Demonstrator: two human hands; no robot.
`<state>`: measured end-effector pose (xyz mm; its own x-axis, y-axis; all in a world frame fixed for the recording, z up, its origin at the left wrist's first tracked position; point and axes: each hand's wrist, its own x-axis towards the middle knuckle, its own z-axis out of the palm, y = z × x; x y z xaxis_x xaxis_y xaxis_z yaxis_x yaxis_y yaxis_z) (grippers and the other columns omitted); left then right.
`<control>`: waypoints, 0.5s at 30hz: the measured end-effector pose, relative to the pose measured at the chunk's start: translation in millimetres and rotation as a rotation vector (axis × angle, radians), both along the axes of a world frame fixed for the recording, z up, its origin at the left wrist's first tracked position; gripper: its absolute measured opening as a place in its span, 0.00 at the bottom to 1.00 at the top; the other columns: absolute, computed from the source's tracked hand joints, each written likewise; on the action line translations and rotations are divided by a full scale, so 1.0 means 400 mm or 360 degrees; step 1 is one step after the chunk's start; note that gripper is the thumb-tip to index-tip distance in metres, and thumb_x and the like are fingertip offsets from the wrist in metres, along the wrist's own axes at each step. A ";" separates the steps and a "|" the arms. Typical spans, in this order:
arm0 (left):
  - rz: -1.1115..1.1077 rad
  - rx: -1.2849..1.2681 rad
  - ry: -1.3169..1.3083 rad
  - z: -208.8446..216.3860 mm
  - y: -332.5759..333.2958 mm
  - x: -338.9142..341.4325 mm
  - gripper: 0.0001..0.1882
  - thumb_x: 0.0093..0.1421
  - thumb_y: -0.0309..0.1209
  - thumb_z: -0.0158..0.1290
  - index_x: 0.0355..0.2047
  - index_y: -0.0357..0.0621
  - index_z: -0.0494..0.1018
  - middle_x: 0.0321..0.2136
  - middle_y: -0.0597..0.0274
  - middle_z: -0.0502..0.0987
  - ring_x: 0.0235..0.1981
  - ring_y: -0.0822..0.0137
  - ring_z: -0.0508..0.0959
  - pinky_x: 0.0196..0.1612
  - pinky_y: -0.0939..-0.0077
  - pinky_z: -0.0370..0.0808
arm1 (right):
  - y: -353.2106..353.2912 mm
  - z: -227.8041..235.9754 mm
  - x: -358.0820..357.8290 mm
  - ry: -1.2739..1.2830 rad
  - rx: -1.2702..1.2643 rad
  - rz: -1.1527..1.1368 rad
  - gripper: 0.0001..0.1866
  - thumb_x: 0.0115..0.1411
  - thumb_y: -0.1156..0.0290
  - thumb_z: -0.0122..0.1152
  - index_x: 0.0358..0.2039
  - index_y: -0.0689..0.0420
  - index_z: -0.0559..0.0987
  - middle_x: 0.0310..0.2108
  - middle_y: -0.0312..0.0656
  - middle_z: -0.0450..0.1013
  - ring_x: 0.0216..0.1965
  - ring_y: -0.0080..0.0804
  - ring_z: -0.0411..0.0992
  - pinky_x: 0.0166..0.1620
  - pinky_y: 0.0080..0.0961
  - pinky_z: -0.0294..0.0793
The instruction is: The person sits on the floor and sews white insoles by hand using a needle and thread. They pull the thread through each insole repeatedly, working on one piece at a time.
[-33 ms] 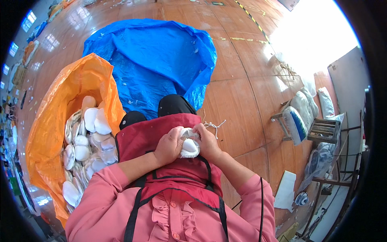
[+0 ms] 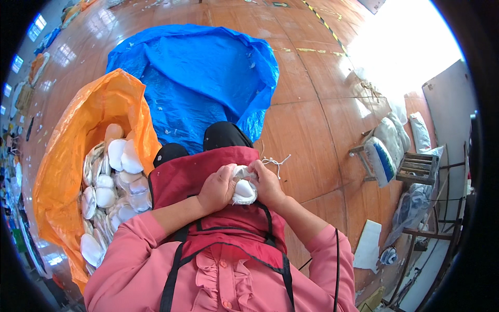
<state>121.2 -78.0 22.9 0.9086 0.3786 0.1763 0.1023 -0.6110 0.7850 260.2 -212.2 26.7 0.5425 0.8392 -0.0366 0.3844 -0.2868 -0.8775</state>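
Observation:
Over my lap, both hands grip a small white rounded cloth piece point(image 2: 244, 192) with a smooth white padded bulge in its middle and loose threads along its lower edge. My left hand point(image 2: 217, 187) pinches its left side, and my right hand point(image 2: 268, 185) holds its upper right side. The fingertips of both hands are partly hidden behind the cloth. Beneath them lies a dark red apron point(image 2: 192, 174) with black straps. An orange sack point(image 2: 62, 171) to my left holds several white and cream rounded pads point(image 2: 105, 196).
Ahead of my knees a large blue sack point(image 2: 192, 73) lies spread open on the reddish-brown floor point(image 2: 301, 135). White strings point(image 2: 276, 162) hang beyond my right hand. On the right stand a wooden stool point(image 2: 416, 169), stuffed bags point(image 2: 392, 138) and a metal frame point(image 2: 442, 235).

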 end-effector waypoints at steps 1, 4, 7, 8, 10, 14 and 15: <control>-0.0045 0.0058 0.0018 0.006 0.004 -0.002 0.17 0.64 0.29 0.48 0.51 0.35 0.64 0.42 0.40 0.74 0.41 0.40 0.76 0.43 0.53 0.74 | 0.000 -0.002 -0.001 0.0006 0.0002 0.0001 0.16 0.54 0.79 0.66 0.39 0.57 0.68 0.30 0.46 0.70 0.29 0.35 0.69 0.35 0.31 0.71; -0.0155 0.0177 -0.0021 0.004 0.009 -0.003 0.19 0.61 0.27 0.51 0.52 0.36 0.64 0.38 0.41 0.72 0.37 0.40 0.75 0.39 0.52 0.74 | 0.001 -0.006 -0.007 0.0076 -0.0025 -0.0027 0.16 0.54 0.79 0.66 0.38 0.57 0.68 0.32 0.47 0.71 0.32 0.38 0.71 0.37 0.33 0.72; -0.0234 0.0262 -0.0034 0.016 0.009 -0.016 0.20 0.59 0.25 0.52 0.52 0.38 0.64 0.35 0.42 0.71 0.33 0.41 0.75 0.34 0.52 0.73 | -0.002 -0.011 -0.018 0.0259 0.0004 -0.0145 0.17 0.54 0.80 0.65 0.41 0.57 0.68 0.34 0.47 0.73 0.39 0.43 0.75 0.42 0.33 0.74; -0.0262 0.0285 -0.0029 0.021 0.007 -0.019 0.21 0.58 0.25 0.53 0.52 0.38 0.64 0.35 0.42 0.71 0.32 0.42 0.74 0.32 0.52 0.73 | -0.005 -0.024 -0.023 0.0326 0.0092 -0.0200 0.18 0.54 0.82 0.65 0.42 0.58 0.68 0.35 0.45 0.73 0.40 0.38 0.75 0.43 0.31 0.74; -0.0262 0.0316 -0.0156 0.018 0.003 -0.017 0.21 0.58 0.25 0.53 0.52 0.40 0.65 0.34 0.43 0.70 0.30 0.43 0.74 0.30 0.52 0.72 | -0.013 -0.027 -0.021 0.0354 0.0034 -0.0218 0.23 0.54 0.85 0.64 0.48 0.59 0.67 0.40 0.44 0.74 0.46 0.33 0.75 0.47 0.28 0.75; -0.0310 0.0388 -0.0224 0.017 0.001 -0.016 0.21 0.58 0.26 0.54 0.52 0.41 0.65 0.33 0.45 0.69 0.29 0.44 0.74 0.28 0.53 0.72 | -0.019 -0.037 -0.023 0.0352 -0.0041 -0.0159 0.21 0.54 0.81 0.66 0.47 0.59 0.69 0.40 0.47 0.75 0.43 0.40 0.76 0.45 0.32 0.75; -0.0314 0.0396 -0.0178 0.019 -0.004 -0.019 0.21 0.58 0.26 0.53 0.52 0.41 0.65 0.33 0.45 0.69 0.29 0.45 0.74 0.28 0.53 0.72 | -0.025 -0.027 -0.026 0.0335 -0.0091 -0.0157 0.21 0.54 0.82 0.65 0.47 0.59 0.69 0.40 0.46 0.75 0.44 0.38 0.76 0.45 0.32 0.75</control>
<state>113.5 -79.7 30.3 0.9300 0.1300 0.3439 -0.1156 -0.7846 0.6091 249.9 -222.1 15.8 0.5970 0.7761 -0.2032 0.1627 -0.3651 -0.9167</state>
